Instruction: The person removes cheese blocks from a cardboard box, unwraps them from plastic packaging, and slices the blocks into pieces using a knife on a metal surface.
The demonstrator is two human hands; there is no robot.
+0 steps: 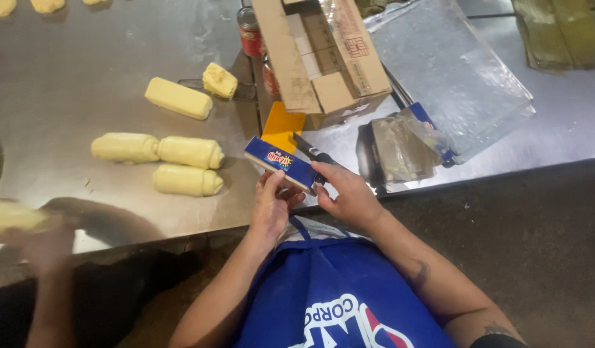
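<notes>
My left hand holds a small blue rectangular box from below, at the front edge of the steel table. My right hand grips a dark-handled knife whose blade lies against the box's far side. An orange block shows just behind the box. I wear a blue apron.
Rolled pale dough pieces lie on the table left of my hands. An open cardboard carton, a red can, a clear plastic sheet and an opened foil wrapper sit behind. Another person's hand holds dough at far left.
</notes>
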